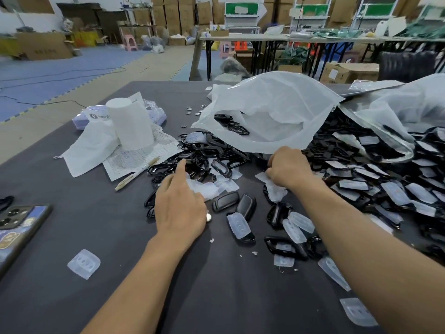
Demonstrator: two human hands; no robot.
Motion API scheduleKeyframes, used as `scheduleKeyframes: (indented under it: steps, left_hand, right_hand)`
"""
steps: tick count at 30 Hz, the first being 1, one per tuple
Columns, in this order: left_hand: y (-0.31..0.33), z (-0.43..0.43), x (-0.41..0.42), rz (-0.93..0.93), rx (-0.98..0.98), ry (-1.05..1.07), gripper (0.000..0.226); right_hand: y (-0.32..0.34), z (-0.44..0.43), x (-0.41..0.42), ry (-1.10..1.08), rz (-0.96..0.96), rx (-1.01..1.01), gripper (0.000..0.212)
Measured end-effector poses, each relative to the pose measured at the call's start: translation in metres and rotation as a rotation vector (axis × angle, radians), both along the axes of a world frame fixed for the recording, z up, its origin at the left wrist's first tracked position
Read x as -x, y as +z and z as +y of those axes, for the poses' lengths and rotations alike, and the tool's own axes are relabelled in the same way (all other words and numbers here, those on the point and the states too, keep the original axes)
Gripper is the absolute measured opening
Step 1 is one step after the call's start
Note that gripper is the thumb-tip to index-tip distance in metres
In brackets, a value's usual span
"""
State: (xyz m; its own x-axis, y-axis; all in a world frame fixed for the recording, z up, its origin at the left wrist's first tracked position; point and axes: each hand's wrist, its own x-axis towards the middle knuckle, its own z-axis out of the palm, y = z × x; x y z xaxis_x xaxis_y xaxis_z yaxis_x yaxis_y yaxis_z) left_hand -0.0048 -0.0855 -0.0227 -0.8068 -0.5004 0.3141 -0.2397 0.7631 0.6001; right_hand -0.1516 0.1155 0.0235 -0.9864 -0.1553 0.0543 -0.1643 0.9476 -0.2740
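Note:
A heap of black plastic key-shell parts lies mid-table, with more black parts backed by clear rubber pads spread to the right. My left hand hovers over the near edge of the heap, index finger stretched toward a black frame, the other fingers loosely bent; a small silver coin cell shows just under it. My right hand has its fingers curled down into white and clear pieces at the pile's edge. What it grips is hidden. Two closed black shells lie between my hands.
A large white plastic bag lies open behind the heap. At left are a white roll on papers, a pen and a phone at the table's left edge. A loose clear pad lies near front left.

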Motion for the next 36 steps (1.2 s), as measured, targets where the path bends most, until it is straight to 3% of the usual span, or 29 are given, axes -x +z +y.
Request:
scheduleKeyframes:
  steps: [4,8,10,12,15,19,22,24,26,30,33,36]
  left_hand:
    - [0.0,-0.006,0.002,-0.091,0.075,-0.006,0.072]
    - [0.004,-0.005,0.002,-0.005,0.071,0.029,0.067]
    - [0.006,-0.004,0.004,0.076,0.088,0.018,0.063]
    - [0.01,-0.004,0.013,0.127,0.124,-0.024,0.059]
    - [0.016,-0.008,0.039,0.038,0.274,-0.092,0.058]
    - [0.015,-0.017,0.062,-0.083,0.335,-0.077,0.032]
    - [0.016,-0.019,0.062,0.125,0.31,-0.038,0.019]
    - [0.022,-0.015,0.054,0.316,0.267,-0.006,0.017]
    - [0.033,-0.008,0.041,0.439,0.109,0.049,0.016]
    - [0.05,0.004,0.016,0.523,-0.642,0.004,0.017]
    - [0.046,0.01,-0.001,0.402,-1.031,-0.116,0.023]
    - [0.04,0.014,-0.008,0.277,-1.249,-0.217,0.03]
  right_hand:
    - [-0.002,-0.006,0.009,0.012,-0.054,-0.023,0.018]
    - [0.01,-0.002,-0.008,-0.048,-0.007,-0.004,0.013]
    - [0.013,-0.003,-0.026,-0.05,-0.033,0.308,0.018]
    - [0.011,-0.01,-0.054,-0.038,-0.117,0.798,0.022]
    - [0.001,-0.027,-0.089,-0.036,-0.323,1.311,0.022]
    - [-0.006,-0.03,-0.105,-0.008,-0.45,1.455,0.022]
    - [-0.007,-0.028,-0.104,-0.019,-0.505,1.529,0.015]
    - [-0.01,-0.028,-0.104,-0.013,-0.508,1.551,0.022]
    - [-0.012,-0.03,-0.105,-0.003,-0.491,1.543,0.029]
    - [-0.017,-0.032,-0.105,-0.02,-0.433,1.522,0.029]
    - [-0.018,-0.033,-0.104,-0.054,-0.377,1.494,0.025]
    - [-0.018,-0.035,-0.105,-0.063,-0.354,1.445,0.019]
